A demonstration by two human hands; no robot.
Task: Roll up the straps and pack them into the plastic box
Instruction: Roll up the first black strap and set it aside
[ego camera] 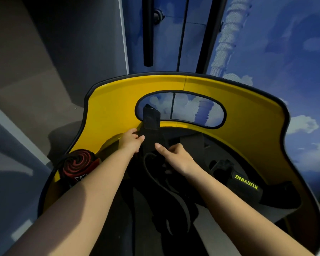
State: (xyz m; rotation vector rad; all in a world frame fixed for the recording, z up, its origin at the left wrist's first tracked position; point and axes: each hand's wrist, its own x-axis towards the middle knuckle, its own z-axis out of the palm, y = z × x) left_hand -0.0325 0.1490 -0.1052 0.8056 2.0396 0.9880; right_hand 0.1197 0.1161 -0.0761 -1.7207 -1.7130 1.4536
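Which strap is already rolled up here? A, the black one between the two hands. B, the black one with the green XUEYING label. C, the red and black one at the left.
C: the red and black strap sits as a tight spiral beside the left forearm; the XUEYING strap and the black strap lie unrolled.

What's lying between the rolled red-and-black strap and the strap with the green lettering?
In the head view, both forearms and a heap of loose black straps lie between the rolled strap and the lettered strap.
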